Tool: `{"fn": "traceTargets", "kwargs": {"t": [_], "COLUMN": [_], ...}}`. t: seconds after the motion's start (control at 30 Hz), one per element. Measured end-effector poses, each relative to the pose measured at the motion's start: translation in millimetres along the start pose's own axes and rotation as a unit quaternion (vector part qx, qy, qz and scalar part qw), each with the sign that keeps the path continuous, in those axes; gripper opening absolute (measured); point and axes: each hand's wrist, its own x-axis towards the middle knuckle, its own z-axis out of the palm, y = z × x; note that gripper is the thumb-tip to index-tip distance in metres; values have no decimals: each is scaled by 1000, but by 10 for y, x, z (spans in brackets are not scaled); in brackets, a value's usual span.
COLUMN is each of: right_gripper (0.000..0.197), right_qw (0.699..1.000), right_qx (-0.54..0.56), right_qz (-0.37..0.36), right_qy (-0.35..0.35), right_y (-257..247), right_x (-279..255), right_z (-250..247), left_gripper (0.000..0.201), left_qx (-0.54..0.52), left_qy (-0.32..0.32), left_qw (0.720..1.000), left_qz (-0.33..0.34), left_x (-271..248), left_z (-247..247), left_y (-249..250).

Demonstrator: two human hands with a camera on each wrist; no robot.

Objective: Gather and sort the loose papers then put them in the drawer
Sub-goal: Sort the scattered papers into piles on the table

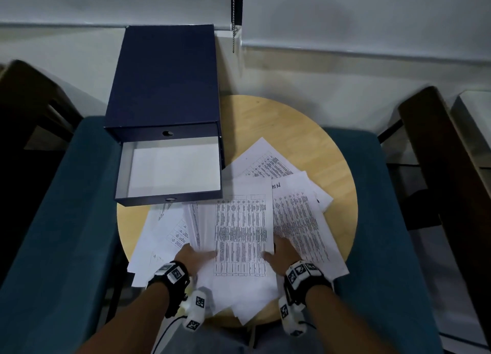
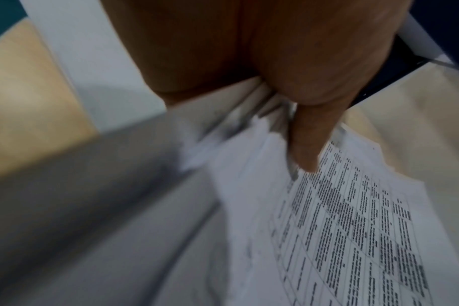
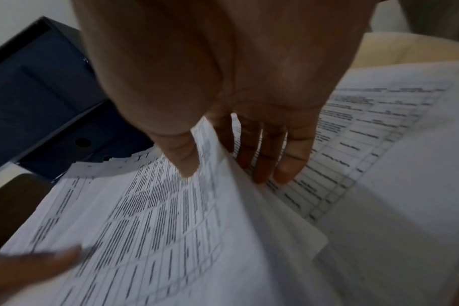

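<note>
A stack of printed sheets (image 1: 240,234) lies at the middle of a round wooden table (image 1: 305,130), with loose papers (image 1: 300,220) fanned out to its right, left and back. My left hand (image 1: 196,255) grips the stack's left edge, thumb (image 2: 304,145) on top and the other fingers hidden below. My right hand (image 1: 281,252) pinches the right edge, which is lifted: thumb (image 3: 181,157) on top, fingers (image 3: 273,165) under it on a lower sheet (image 3: 354,145). A dark blue drawer box (image 1: 164,79) stands at the table's back left. Its bottom drawer (image 1: 170,198) is pulled out, showing a white inside.
Teal upholstered chair arms flank the table on the left (image 1: 66,207) and right (image 1: 377,194). Dark wooden furniture stands further out on both sides (image 1: 438,154). A bead chain (image 1: 233,16) hangs on the wall behind the box. Bare wood shows at the table's back right.
</note>
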Motion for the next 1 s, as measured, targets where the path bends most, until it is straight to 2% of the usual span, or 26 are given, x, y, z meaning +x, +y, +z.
{"fn": "traceTargets", "kwargs": {"t": [0.03,0.1,0.17,0.23,0.33,0.43,0.5,0.57,0.67,0.8,0.9,1.0], "right_gripper": [60,40,52,69,86,88,71,43,21,31,31,30], "right_qw": [1000,997,984,969,962,963,967,976,983,985,965,913], "right_qx": [-8,-6,-2,-3,29,81,104,91,86,94,170,295], "right_qz": [3,20,68,116,176,177,161,137,104,86,81,63], "right_qy": [9,79,165,220,208,186,167,140,125,114,183,274], "right_y": [-9,24,182,432,764,916,953,967,954,900,976,1000], "right_x": [-3,-22,-26,-8,-38,-98,-93,-86,-108,-245,-331,-455], "right_z": [-57,-241,-471,-682,-858,-904,-886,-887,-948,-1159,-1366,-1609], "left_gripper": [104,95,93,93,92,89,88,90,91,94,93,95], "left_qx": [9,11,17,20,24,26,21,8,2,-5,-6,-12], "left_qy": [12,30,37,32,34,41,35,29,31,36,37,32], "left_qw": [1000,999,999,999,999,998,999,999,999,999,999,999], "left_qz": [-8,-20,-25,-25,-29,-34,-35,-38,-38,-40,-38,-31], "left_x": [-7,9,-23,9,-10,-41,-26,24,2,-18,-23,-60], "left_z": [8,18,10,1,-14,-1,7,9,9,26,11,-8], "left_y": [2,-10,1,-19,-3,26,8,-28,-10,15,24,30]}}
